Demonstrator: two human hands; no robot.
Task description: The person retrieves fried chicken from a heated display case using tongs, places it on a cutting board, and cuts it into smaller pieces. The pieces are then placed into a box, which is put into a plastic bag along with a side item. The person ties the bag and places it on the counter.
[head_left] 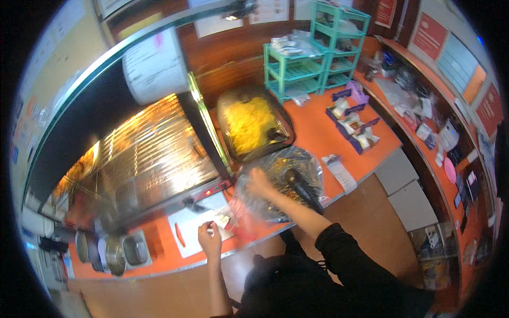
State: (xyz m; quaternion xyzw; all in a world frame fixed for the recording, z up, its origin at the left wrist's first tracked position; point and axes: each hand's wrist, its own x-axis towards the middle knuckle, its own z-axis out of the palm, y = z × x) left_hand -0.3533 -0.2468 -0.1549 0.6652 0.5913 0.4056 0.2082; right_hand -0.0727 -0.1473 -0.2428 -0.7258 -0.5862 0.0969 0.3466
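My left hand (210, 237) is over the front edge of a white cutting board (193, 245). Its fingers are curled, with a bit of white showing at them that is too small to name. An object with a red handle (180, 234) lies on the board. My right hand (260, 183), blurred by motion, reaches to the left side of a tray covered in clear plastic (314, 165); its fingers cannot be read. Dark and yellow bits of food show there, with a black-handled utensil (299, 185) on top. A blurred reddish plastic bag (244, 218) is between my hands.
Behind the covered tray stands a black tray (289, 127) of yellow, rice-like food (248, 124). A lit metal-and-glass warming cabinet (154, 153) fills the left, with metal containers (135, 249) beyond. Green shelves (294, 69), a purple divided box (352, 124) and a receipt-like paper (339, 174) are rightward.
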